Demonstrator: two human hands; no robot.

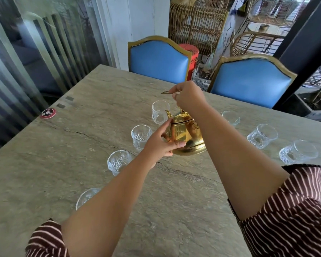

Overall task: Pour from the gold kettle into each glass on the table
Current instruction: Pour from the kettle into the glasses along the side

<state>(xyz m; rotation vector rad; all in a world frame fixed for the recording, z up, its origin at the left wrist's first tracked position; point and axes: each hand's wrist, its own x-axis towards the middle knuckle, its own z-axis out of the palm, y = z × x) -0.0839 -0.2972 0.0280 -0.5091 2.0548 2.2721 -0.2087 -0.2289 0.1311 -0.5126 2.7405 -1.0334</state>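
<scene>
A shiny gold kettle stands on the stone table, spout pointing away to the left. My right hand is above it, closed on the raised thin handle. My left hand rests against the kettle's left side, fingers curled on its body. Several clear cut glasses surround it: one beyond the spout, one beside my left hand, one nearer, one partly under my left forearm, and on the right side three glasses.
A round red and black call button lies near the table's left edge. Two blue chairs with gold frames stand at the far side. A glass wall runs along the left, and a dark post stands at the right.
</scene>
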